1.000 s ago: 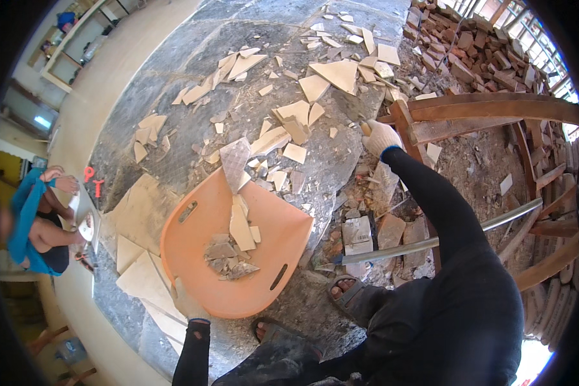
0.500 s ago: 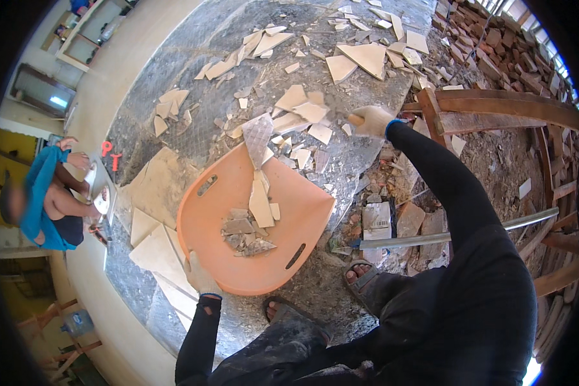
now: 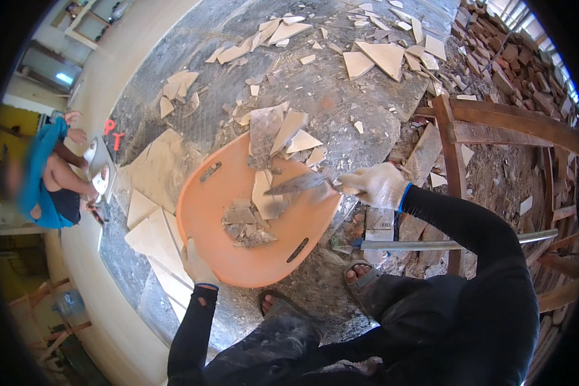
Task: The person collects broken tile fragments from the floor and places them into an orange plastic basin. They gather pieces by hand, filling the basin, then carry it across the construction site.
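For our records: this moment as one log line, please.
left hand: at orange pan; right hand: holds trowel; in pan: tile shards

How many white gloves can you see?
2. One is on the left hand, at the lower-left edge of the orange pan. The other is on the right hand, holding a trowel. No others show.

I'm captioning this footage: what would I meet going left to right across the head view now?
Person in teal, large cream tile piece, left gloved hand, trowel blade, right gloved hand, upright wooden post.
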`<state>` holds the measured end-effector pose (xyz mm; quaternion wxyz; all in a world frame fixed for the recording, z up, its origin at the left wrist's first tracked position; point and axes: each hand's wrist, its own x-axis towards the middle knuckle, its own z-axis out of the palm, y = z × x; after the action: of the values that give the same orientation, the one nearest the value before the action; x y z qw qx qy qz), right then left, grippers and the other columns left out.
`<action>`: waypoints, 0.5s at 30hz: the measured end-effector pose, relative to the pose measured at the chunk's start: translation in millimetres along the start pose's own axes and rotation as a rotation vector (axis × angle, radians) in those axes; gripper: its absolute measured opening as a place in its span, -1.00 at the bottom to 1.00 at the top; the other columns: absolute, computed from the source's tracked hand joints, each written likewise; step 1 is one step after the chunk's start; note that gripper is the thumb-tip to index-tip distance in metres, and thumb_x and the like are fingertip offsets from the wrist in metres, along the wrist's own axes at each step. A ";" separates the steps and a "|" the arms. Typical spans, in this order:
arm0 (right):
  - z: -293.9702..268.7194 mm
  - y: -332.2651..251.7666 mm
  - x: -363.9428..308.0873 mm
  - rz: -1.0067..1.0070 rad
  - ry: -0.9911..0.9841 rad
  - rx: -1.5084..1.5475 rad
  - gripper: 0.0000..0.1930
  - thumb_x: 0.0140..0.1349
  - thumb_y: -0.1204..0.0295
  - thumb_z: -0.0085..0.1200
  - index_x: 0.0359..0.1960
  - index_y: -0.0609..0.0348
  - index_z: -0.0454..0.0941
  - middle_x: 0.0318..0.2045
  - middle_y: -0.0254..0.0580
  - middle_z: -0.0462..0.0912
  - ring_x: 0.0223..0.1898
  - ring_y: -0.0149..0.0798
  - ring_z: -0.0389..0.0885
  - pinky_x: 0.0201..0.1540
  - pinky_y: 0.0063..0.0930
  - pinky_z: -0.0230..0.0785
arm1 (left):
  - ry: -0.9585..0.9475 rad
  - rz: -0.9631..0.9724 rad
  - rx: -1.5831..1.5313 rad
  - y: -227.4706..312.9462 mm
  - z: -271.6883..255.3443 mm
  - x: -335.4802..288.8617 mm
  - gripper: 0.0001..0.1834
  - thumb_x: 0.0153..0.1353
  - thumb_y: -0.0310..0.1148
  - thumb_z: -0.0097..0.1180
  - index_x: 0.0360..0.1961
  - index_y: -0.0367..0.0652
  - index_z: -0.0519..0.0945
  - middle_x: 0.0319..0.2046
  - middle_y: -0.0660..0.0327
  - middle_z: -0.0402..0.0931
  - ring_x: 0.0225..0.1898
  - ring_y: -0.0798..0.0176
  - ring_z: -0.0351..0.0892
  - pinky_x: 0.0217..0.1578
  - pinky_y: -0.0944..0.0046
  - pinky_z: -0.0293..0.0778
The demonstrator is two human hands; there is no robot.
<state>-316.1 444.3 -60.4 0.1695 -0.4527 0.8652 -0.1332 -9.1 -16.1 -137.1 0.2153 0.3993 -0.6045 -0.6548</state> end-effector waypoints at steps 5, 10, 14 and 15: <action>1.8 8.1 54.5 0.198 0.266 0.137 -0.73 0.43 0.13 0.14 -0.02 -0.01 0.59 -0.27 0.06 0.75 -0.20 0.23 0.76 -0.16 0.13 0.59 | 0.023 -0.192 -0.317 41.4 19.8 -13.4 -0.51 0.54 -0.11 0.11 0.30 -0.23 0.55 0.11 0.07 0.65 0.05 0.06 0.72 0.10 0.08 0.65; -20.7 85.3 159.4 0.418 0.383 0.064 -0.67 0.51 0.14 -0.03 -0.09 0.13 0.64 -0.24 0.23 0.77 -0.10 0.29 0.76 -0.04 0.20 0.57 | -0.056 -0.310 -0.503 88.6 33.9 -31.5 -0.47 0.57 -0.07 0.05 0.36 -0.22 0.52 0.23 0.11 0.62 0.19 0.02 0.65 0.22 0.00 0.59; -18.5 96.7 200.5 0.373 0.332 -0.012 -0.74 0.42 0.22 0.04 -0.10 0.09 0.68 -0.19 0.20 0.79 -0.08 0.27 0.78 0.00 0.19 0.59 | -0.080 -0.323 -0.485 102.9 39.0 -27.3 -0.47 0.59 -0.07 0.01 0.37 -0.22 0.52 0.25 0.11 0.61 0.23 0.01 0.63 0.26 -0.03 0.56; -17.3 93.6 203.3 0.369 0.281 -0.041 -0.75 0.40 0.24 0.06 -0.09 0.08 0.68 -0.19 0.19 0.79 -0.08 0.27 0.78 0.01 0.18 0.59 | -0.077 -0.319 -0.494 100.7 41.0 -25.8 -0.48 0.60 -0.08 0.00 0.37 -0.22 0.52 0.25 0.10 0.61 0.23 0.02 0.63 0.27 -0.03 0.55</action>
<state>-500.7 329.0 -115.7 0.0596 -0.2674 0.9509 -0.1440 -46.3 11.3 -35.3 0.1772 0.3998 -0.3640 -0.8224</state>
